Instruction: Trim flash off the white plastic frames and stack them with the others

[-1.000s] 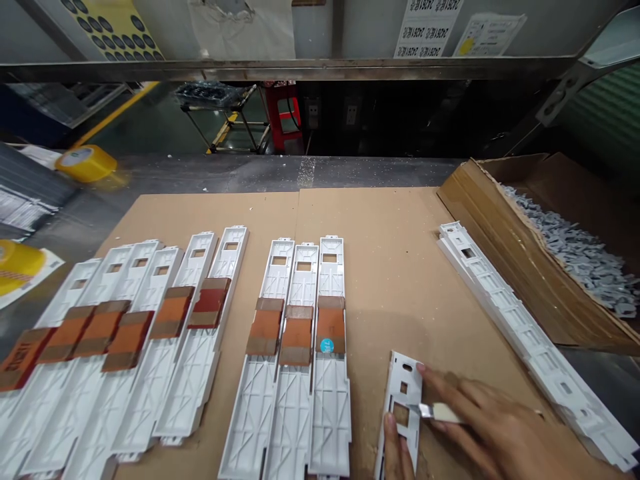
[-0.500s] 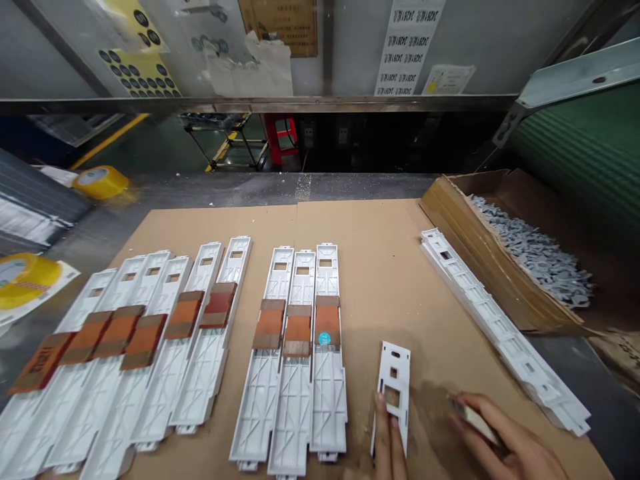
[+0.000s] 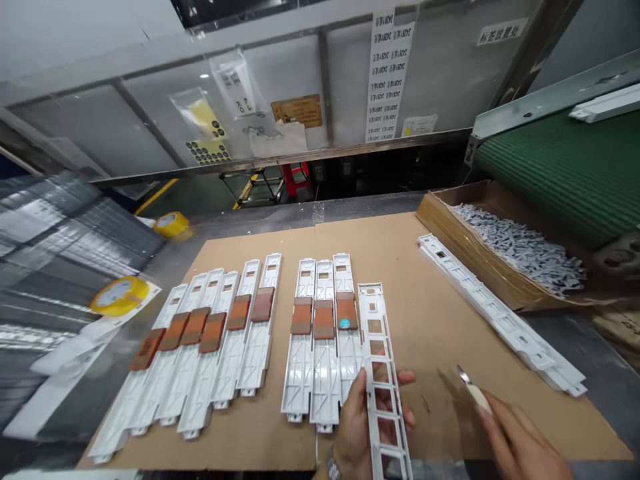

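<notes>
My left hand [image 3: 351, 427] is closed around a long white plastic frame [image 3: 376, 336] with a row of rectangular windows. The frame is raised, and fingers show through its openings and past its right edge. In my right hand [image 3: 515, 437] is a small knife [image 3: 479, 398] with a cream handle and a short metal blade, pointing up and left, apart from the frame. Left of the frame lie three white plastic strips [image 3: 325, 380], each with a brown taped block [image 3: 301, 316] across it. One block bears a round blue sticker [image 3: 345, 324].
More white strips with brown blocks [image 3: 213, 332] lie at the left on the cardboard sheet [image 3: 430, 300]. A single white strip [image 3: 480, 293] slants at the right beside a carton [image 3: 450, 237] of small grey parts. Yellow tape rolls [image 3: 120, 296] sit far left; a green conveyor belt [image 3: 555, 160] is upper right.
The white frame was low on the cardboard under my left fingers; now it is lifted and gripped, showing more of its length. The knife stays in my right hand. The view has tilted up and left.
</notes>
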`<state>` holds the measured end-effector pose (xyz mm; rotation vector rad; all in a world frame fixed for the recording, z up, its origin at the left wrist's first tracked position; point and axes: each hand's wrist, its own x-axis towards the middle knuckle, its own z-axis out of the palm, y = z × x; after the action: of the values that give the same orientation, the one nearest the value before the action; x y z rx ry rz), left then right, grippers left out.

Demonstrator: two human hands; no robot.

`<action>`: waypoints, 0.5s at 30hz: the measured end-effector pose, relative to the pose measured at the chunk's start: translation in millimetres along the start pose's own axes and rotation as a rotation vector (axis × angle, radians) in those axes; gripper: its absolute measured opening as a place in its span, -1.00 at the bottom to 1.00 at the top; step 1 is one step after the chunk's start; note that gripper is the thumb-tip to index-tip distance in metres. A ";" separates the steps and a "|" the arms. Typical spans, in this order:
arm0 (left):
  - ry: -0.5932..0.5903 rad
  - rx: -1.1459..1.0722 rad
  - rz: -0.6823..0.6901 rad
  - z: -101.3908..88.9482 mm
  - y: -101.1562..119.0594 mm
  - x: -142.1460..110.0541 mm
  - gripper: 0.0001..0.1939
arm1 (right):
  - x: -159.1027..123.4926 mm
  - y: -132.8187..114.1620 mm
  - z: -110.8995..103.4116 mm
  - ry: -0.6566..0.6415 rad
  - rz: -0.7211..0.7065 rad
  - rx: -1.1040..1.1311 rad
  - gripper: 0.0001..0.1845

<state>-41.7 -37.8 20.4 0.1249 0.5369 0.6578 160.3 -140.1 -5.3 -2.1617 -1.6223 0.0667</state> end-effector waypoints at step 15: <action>0.055 0.065 -0.025 38.5 -9.0 -6.2 -0.43 | -31.7 -55.4 -24.0 -0.217 0.285 0.560 -0.52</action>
<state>-21.1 -46.6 53.6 0.1614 0.6126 0.6206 107.3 -164.7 29.9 -1.9583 -1.1915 0.7688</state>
